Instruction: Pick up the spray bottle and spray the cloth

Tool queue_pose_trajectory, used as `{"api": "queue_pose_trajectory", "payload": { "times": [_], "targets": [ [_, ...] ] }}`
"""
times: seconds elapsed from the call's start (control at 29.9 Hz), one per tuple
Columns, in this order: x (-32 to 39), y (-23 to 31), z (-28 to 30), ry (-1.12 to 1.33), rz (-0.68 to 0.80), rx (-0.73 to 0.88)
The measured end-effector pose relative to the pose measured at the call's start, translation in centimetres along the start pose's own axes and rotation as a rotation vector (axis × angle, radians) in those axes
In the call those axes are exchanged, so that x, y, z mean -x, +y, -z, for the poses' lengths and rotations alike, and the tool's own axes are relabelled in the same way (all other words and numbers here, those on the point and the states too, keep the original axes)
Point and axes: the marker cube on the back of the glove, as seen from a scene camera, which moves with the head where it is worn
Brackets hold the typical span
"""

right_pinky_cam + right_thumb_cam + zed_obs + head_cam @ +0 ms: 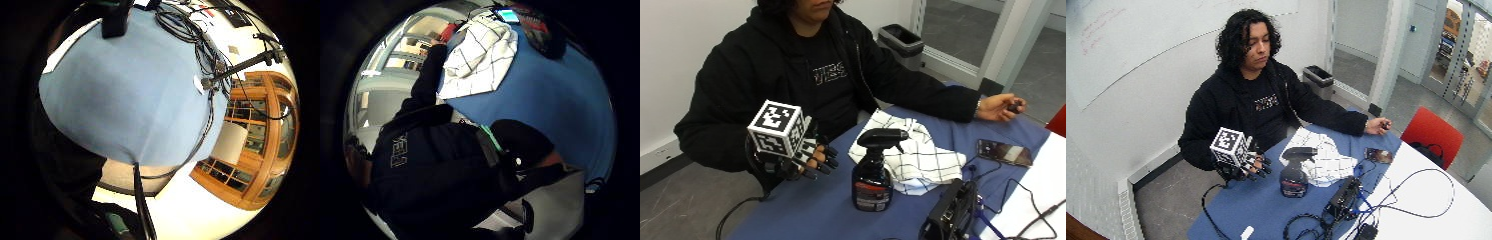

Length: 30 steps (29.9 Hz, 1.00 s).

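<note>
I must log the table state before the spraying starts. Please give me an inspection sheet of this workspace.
Surface: blue table cover, white table beside it.
Job's things: spray bottle upright, untouched; checked cloth crumpled behind it.
Clutter: phone lies flat; black device at the cover's edge.
Hands: gloved right hand hovers beside the bottle, fingers loosely curled, holding nothing; bare hand rests at the far end.
Cables: black cables run over the white table.
Surroundings: bin, red chair.
</note>
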Motion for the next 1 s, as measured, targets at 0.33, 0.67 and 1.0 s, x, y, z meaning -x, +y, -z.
{"api": "queue_pose_trajectory", "payload": {
  "times": [0.33,0.67,1.0],
  "targets": [
    [0.4,-0.9,0.8,-0.026,-0.040,-0.066],
    [-2.7,-5.2,4.8,-0.186,-0.050,-0.175],
    [-7.3,-9.1,8.3,-0.554,0.026,-0.189]
  ]
}}
